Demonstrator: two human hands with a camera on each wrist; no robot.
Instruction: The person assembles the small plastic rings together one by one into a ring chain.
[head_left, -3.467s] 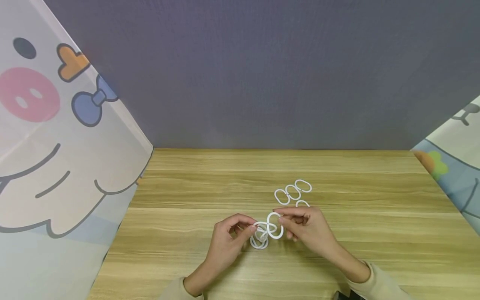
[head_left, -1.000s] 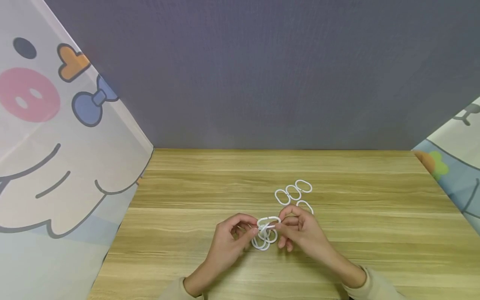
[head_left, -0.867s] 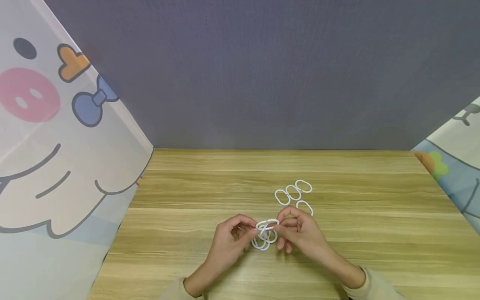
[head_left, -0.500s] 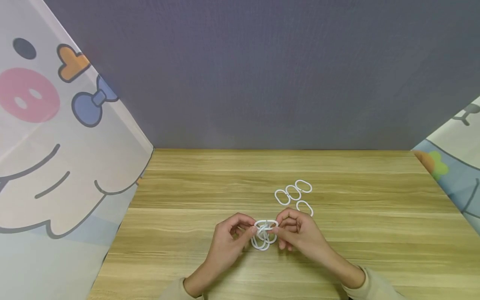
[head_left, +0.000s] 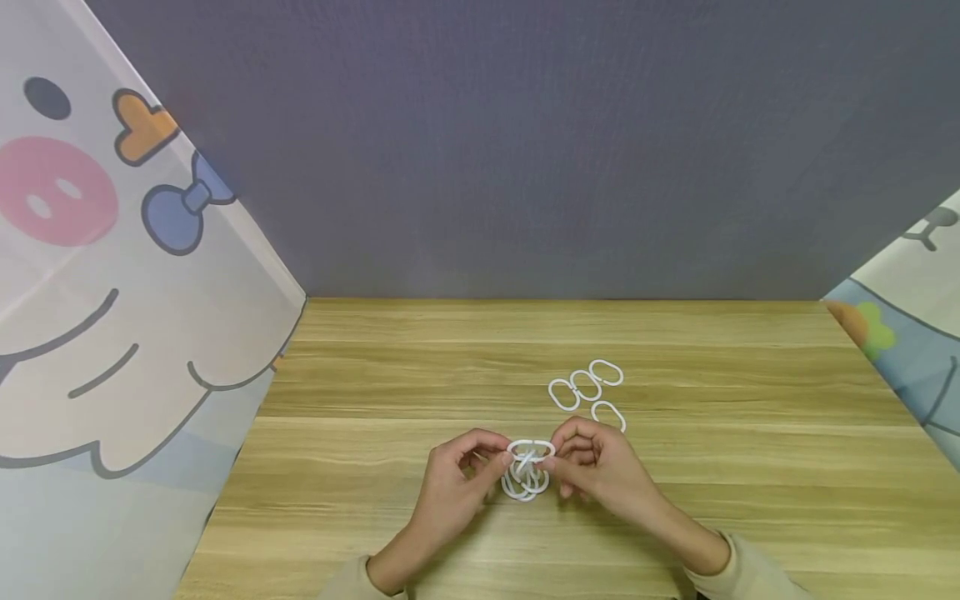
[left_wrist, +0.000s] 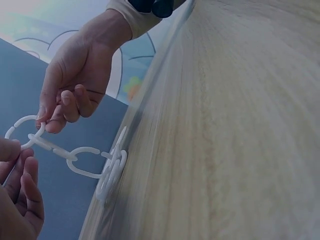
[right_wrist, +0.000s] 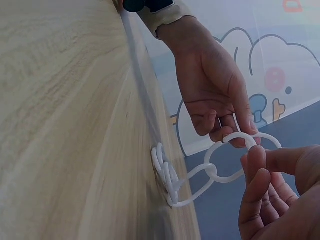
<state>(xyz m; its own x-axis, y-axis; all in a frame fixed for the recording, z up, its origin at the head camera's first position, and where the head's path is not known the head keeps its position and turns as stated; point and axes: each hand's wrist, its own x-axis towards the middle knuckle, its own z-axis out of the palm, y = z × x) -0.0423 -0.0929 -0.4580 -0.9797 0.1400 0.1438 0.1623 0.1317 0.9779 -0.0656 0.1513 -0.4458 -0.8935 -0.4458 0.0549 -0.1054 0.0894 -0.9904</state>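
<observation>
Thumb and fingertips of my left hand pinch the left end of a white, oval plastic chain link. At its other end, my right hand pinches it the same way. This link lies sideways between the hands, with a small gap visible in its far rim. Below it hangs a chain of similar white links. In the right wrist view, the chain's lower links are bunched on the tabletop. Fingertips cover both ends of the held link.
Three white links lie in a slanting row beyond the right hand; whether they are joined is unclear. Nearer, another white link is partly hidden by that hand. A grey panel rises behind the wooden table; printed cartoon panels flank it.
Earlier the right hand held a link upright, right of the bunch. Now that link lies sideways between both hands, and the right hand has shifted slightly left. The left hand has barely moved.
</observation>
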